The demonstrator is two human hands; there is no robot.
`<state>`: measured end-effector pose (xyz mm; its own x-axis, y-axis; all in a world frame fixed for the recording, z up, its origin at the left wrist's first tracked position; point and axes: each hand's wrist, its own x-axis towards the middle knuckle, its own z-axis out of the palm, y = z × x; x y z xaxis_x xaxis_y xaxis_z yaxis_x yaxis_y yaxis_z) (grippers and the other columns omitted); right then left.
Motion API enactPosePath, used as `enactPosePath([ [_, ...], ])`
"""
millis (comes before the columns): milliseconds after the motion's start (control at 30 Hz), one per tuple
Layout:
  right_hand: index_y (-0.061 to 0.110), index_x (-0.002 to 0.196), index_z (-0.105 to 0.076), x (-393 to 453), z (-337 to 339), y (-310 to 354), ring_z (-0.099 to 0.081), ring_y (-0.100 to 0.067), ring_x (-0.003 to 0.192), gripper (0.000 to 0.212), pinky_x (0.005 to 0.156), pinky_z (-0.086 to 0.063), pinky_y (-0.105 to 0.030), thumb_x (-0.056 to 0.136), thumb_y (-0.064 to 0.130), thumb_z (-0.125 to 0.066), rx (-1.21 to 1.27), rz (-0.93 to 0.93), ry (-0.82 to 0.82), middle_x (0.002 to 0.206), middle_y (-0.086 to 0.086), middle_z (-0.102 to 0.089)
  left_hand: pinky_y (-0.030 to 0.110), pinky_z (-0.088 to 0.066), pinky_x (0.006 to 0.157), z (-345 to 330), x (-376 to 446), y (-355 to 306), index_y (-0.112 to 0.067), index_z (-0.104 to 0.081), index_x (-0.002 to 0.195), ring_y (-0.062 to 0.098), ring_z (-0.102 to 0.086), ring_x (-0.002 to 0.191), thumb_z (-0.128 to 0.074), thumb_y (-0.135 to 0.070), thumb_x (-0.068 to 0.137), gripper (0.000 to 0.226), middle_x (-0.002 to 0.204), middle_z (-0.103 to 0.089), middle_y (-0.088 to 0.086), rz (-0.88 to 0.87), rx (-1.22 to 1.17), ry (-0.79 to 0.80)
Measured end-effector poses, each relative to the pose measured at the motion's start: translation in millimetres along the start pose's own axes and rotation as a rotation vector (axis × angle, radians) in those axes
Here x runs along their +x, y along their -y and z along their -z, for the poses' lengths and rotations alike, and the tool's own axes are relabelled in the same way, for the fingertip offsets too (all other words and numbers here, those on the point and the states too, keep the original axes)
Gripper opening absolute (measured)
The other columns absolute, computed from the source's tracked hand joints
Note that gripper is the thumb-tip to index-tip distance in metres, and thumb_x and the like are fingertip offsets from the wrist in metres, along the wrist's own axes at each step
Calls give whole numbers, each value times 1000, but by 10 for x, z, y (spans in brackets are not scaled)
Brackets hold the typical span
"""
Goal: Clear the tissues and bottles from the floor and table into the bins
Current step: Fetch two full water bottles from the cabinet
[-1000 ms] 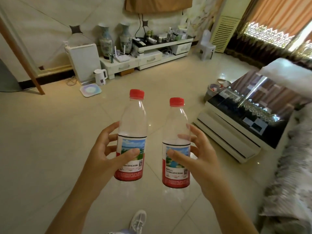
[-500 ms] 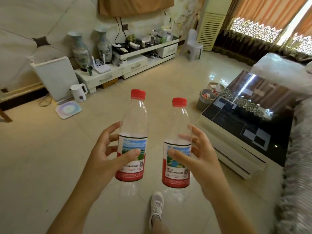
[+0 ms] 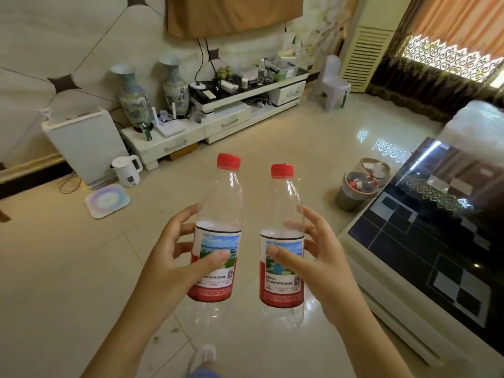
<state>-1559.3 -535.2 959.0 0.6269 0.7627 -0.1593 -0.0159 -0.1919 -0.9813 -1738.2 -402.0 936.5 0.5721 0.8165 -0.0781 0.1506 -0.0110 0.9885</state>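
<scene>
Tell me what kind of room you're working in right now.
Most likely a home living room: a low TV cabinet with two tall vases along the wall, a glossy black coffee table on the tiled floor, and curtains over a window.

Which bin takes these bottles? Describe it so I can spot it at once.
Find the dark glass coffee table on the right; two bins stand on the floor at its far corner. Take the nearer, darker bin, which already holds red-capped bottles; the paler bin behind it holds white tissue.
</scene>
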Motion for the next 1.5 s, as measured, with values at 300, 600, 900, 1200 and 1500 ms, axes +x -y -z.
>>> enactPosePath([
  [300,53,122,-41,1734,-372,260,-61,-8,103,76,80,-54,-34,62,29,-82,11,4,-106,116,17,-58,35,-54,80,320,2010,-20,-62,-44,120,5,-61,103,-78,-59,44,84,108,-60,-24,12,2,74],
  [600,56,121,-40,2956,-421,467,-59,8,97,76,73,-49,-23,62,32,-82,25,-25,-242,113,24,-58,27,-52,73,405,3614,-134,-63,-46,116,2,-62,99,-78,-57,42,81,104,-60,-27,32,20,171],
  [900,60,113,-40,4524,53,457,-59,0,100,71,75,-50,-25,66,26,-81,25,-74,-290,114,22,-57,35,-56,77,-225,5134,-120,-66,-46,110,14,-63,104,-80,-55,41,78,107,-62,-23,85,-15,219],
  [1200,47,127,-42,6135,731,627,-62,8,93,78,72,-51,-21,66,22,-83,27,-83,-261,110,23,-61,27,-50,79,-1056,6686,-422,-65,-50,108,3,-63,100,-81,-50,44,72,107,-63,-26,57,-34,253],
  [1500,51,121,-43,7523,1147,684,-62,7,93,75,68,-49,-21,66,21,-83,57,-116,-362,110,21,-62,26,-53,75,-1508,8229,-501,-57,-51,116,6,-65,99,-81,-48,42,80,105,-64,-23,82,-49,336],
])
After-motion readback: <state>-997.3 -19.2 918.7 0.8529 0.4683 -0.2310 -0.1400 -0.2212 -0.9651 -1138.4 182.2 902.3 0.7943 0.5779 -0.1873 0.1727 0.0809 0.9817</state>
